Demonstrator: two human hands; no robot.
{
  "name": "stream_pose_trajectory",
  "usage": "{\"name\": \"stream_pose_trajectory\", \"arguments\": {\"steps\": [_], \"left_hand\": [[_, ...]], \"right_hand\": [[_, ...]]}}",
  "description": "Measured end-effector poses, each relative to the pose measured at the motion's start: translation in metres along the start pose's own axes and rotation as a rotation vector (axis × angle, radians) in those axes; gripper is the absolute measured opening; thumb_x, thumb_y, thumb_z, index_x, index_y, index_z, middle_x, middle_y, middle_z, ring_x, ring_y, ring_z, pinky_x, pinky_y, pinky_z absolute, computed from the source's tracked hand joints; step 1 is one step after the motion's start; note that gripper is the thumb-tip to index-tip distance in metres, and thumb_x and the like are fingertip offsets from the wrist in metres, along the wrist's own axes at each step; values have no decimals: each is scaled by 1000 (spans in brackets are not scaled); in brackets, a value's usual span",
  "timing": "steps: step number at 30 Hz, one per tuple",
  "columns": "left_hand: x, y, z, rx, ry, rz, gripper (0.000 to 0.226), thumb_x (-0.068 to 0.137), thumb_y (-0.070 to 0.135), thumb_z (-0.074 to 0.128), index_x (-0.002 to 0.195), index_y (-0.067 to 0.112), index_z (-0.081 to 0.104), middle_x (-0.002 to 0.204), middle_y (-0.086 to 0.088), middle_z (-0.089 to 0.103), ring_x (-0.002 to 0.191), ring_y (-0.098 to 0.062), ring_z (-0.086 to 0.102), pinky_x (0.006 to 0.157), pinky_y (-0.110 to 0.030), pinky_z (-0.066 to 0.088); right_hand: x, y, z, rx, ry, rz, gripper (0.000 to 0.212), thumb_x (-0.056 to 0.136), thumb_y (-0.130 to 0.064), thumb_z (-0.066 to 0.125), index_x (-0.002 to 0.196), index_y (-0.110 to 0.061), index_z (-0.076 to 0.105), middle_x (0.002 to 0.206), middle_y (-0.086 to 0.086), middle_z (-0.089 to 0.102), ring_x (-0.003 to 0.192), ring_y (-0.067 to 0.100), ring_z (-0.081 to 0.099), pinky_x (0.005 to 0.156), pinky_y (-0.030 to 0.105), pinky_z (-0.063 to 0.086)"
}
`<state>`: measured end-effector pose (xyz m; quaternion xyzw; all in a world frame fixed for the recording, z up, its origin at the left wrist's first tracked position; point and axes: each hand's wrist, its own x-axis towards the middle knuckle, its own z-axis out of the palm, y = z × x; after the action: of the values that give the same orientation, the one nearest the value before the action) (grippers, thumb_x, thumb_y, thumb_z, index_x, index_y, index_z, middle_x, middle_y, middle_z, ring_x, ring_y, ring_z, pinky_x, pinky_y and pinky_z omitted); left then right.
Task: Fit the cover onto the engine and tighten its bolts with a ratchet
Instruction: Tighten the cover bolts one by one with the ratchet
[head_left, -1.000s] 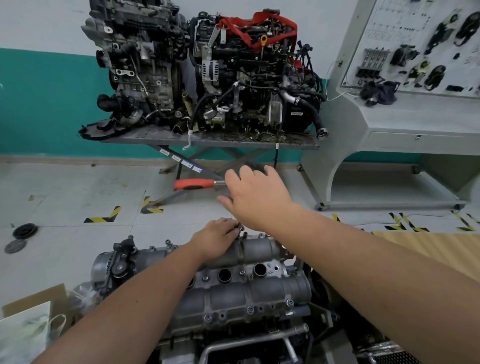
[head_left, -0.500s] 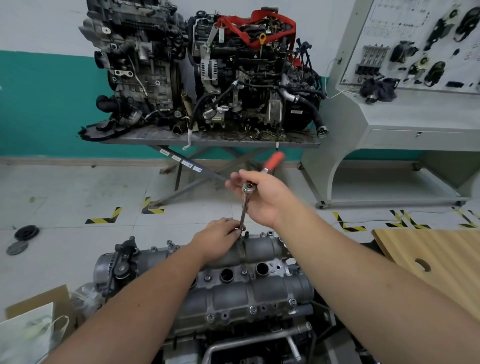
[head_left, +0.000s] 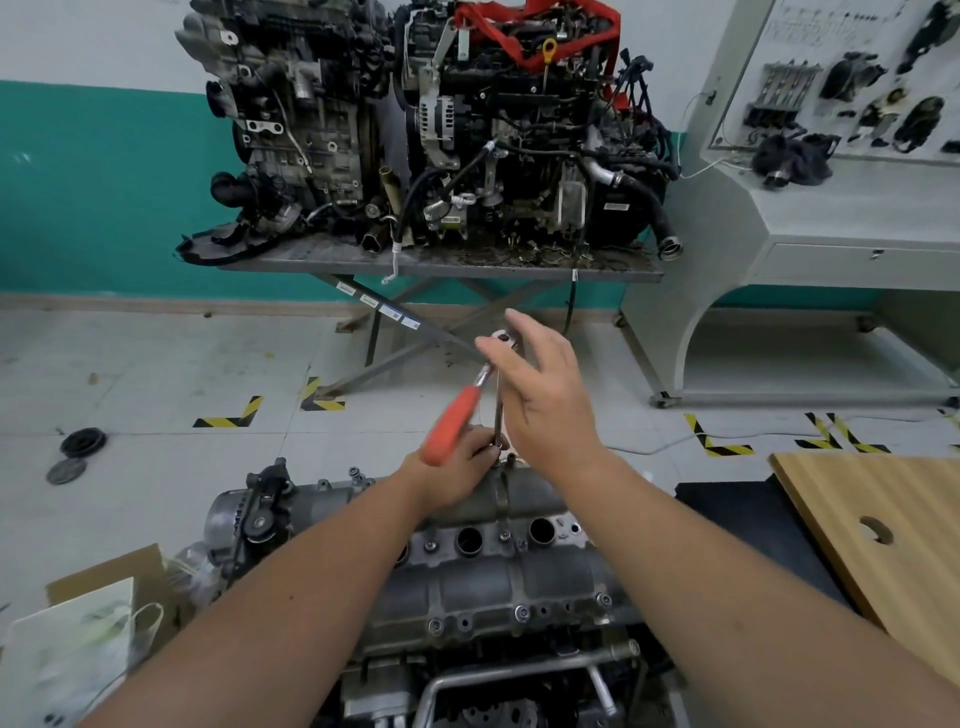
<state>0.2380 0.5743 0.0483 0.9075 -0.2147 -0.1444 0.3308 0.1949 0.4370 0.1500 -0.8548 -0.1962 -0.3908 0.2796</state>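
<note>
The grey metal cover (head_left: 498, 577) lies on top of the engine in front of me, with several bolts along its near and far edges. A ratchet (head_left: 457, 415) with an orange handle stands on a long extension over a bolt at the cover's far edge. My left hand (head_left: 457, 467) pinches the foot of the extension at the bolt. My right hand (head_left: 540, 389) rests at the ratchet head with its fingers spread, thumb and palm against the head. The orange handle points down and to the left.
Two engines (head_left: 431, 130) stand on a metal lift table (head_left: 441, 265) ahead. A grey training console (head_left: 831, 218) is at the right, a wooden board (head_left: 883, 530) lies at the near right, and a cardboard box with a bag (head_left: 88, 639) sits at the near left. Round black parts (head_left: 80, 444) lie on the floor.
The orange handle has swung around the bolt: left a second ago, far right half a second ago, now down-left. My right hand's fingers have spread at the head. The left hand stays put.
</note>
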Motion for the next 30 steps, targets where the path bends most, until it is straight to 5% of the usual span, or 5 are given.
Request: {"name": "stream_pose_trajectory", "arguments": {"steps": [4, 9, 17, 24, 30], "left_hand": [[-1, 3, -1, 82, 23, 10, 22, 104, 37, 41, 113, 27, 58, 118, 3, 60, 113, -23, 51, 96, -45, 44], [-1, 5, -2, 103, -4, -7, 29, 104, 40, 37, 125, 32, 56, 134, 4, 56, 124, -23, 47, 102, -50, 42], [-3, 4, 0, 87, -3, -49, 30, 104, 45, 37, 125, 40, 58, 131, 15, 51, 127, -16, 41, 106, -45, 38], [-3, 3, 0, 108, -9, -33, 34, 105, 44, 38, 132, 39, 57, 134, 9, 50, 129, -19, 41, 109, -45, 37], [-1, 2, 0, 106, -18, -44, 30, 105, 44, 38, 127, 37, 58, 133, 9, 51, 128, -20, 42, 107, -46, 37]], "right_hand": [[22, -4, -13, -259, -173, -344, 22, 85, -9, 54, 97, -5, 72, 115, 11, 69, 113, 35, 62, 90, 46, 50], [36, -17, -25, -500, -521, -356, 44, 104, -41, 32, 121, -14, 62, 102, 4, 64, 91, 28, 59, 76, 38, 43], [61, -27, -22, -153, -696, 365, 28, 102, -34, 38, 80, -21, 50, 71, -2, 60, 62, 21, 56, 50, 31, 33], [56, -29, -22, 1175, -331, 1305, 9, 101, -9, 46, 92, -11, 49, 70, 1, 72, 71, 20, 71, 64, 26, 45], [30, -23, -9, 1409, 181, 1174, 20, 99, -16, 57, 80, -20, 55, 84, -1, 71, 88, 20, 63, 73, 29, 49]]}}
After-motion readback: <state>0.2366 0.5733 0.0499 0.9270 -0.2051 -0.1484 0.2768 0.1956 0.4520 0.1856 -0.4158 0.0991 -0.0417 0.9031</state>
